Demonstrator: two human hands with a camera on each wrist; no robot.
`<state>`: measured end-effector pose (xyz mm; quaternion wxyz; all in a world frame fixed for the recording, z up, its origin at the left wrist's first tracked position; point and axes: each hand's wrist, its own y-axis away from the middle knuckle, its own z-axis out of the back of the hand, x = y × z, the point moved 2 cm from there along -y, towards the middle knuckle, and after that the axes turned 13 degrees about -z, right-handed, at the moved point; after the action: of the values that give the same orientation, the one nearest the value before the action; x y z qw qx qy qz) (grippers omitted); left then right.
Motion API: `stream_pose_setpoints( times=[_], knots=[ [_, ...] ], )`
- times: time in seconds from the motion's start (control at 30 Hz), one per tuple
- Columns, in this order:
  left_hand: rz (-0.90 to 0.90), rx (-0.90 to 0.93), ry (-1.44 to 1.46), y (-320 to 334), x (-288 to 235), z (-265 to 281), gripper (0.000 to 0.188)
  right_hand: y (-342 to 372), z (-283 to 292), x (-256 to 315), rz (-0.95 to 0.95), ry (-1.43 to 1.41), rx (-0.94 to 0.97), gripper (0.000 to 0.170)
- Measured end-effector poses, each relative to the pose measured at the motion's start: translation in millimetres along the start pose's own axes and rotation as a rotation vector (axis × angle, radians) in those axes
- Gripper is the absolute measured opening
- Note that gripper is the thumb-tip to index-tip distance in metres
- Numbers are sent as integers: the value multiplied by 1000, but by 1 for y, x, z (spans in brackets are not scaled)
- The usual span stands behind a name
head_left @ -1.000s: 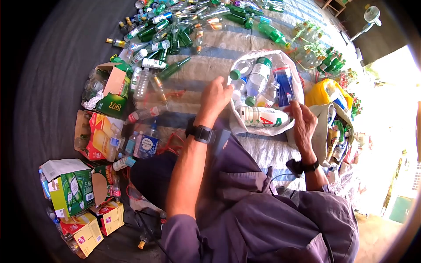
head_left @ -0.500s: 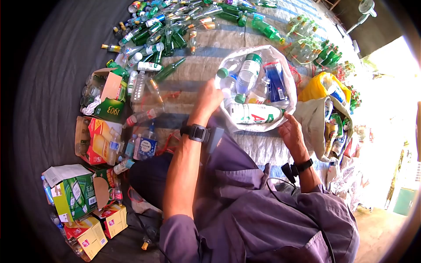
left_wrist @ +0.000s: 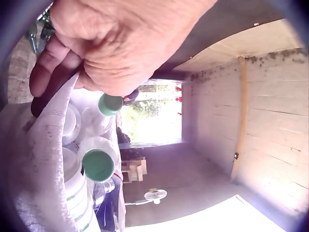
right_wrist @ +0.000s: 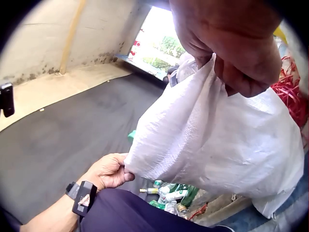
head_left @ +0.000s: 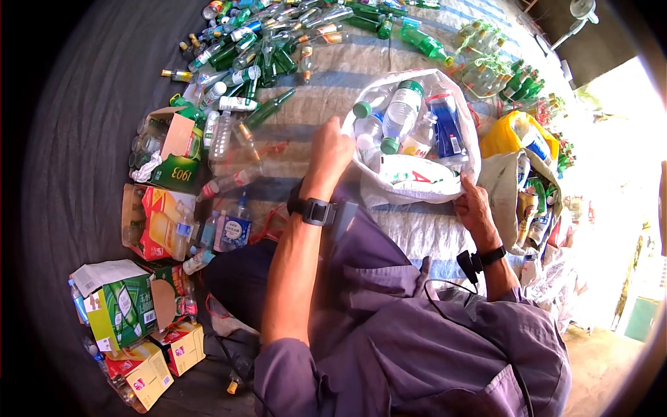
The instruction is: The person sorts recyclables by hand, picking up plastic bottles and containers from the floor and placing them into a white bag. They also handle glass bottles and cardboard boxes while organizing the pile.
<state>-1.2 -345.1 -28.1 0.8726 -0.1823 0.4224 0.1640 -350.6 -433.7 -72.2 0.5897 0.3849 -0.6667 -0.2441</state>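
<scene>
A white woven sack (head_left: 372, 189) stands with its mouth wide, in front of the person's lap. Inside lie a clear bottle with a green-and-white label (head_left: 403, 115), a bottle with a blue label (head_left: 446, 128) and a white container with a red letter (head_left: 410, 170), among other bottles. My left hand (head_left: 330, 153) grips the sack's left rim, its fingers outside the cloth in the left wrist view. At the near right corner, my right hand (head_left: 476, 208) pinches the rim. From the right wrist view, the cloth (right_wrist: 169, 140) is stretched between both hands.
Many glass bottles (head_left: 278, 55) are heaped at the far left. Cartons holding bottles, such as a green carton (head_left: 125, 306), line the left side. A pale sack of cans (head_left: 504, 201) and a yellow bag (head_left: 504, 139) stand close on the right.
The sack first shifted left in view, then back right, with both hands on its rim. Its near rim now covers more of the white container. My right fingers have curled in on the rim.
</scene>
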Motion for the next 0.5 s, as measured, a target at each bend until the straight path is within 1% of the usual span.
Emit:
stream_pose_setpoints(
  times=[0.03,0.1,0.17,0.23,0.3,0.33,0.37,0.4,0.43,0.47,0.5],
  knots=[
    [-3,-3,1,0,1,-1,29,2,0,-1,26,-18,-17,39],
    [-87,-57,-36,1,1,-2,31,3,3,0,46,-22,-31,36],
    [-63,-44,9,1,1,-1,32,2,4,0,63,-28,-47,33],
    [-43,-28,57,1,-1,0,32,2,2,0,88,-31,-135,35],
    [-207,-64,-122,4,-8,4,31,8,-2,3,102,-10,-152,34],
    [-211,-65,-124,5,-12,5,31,11,-4,4,114,12,-168,33],
    [-166,-49,-169,6,-16,6,30,12,-4,5,117,10,-167,33],
    [-120,-34,-213,8,-22,6,30,13,-4,5,150,79,-175,32],
    [-131,-107,-291,13,-28,5,26,13,-4,5,182,148,-184,31],
    [-131,-108,-291,16,-32,5,26,14,-4,5,183,148,-183,31],
    [-309,-239,-348,20,-43,9,24,14,-5,4,200,154,-187,31]
  ],
)
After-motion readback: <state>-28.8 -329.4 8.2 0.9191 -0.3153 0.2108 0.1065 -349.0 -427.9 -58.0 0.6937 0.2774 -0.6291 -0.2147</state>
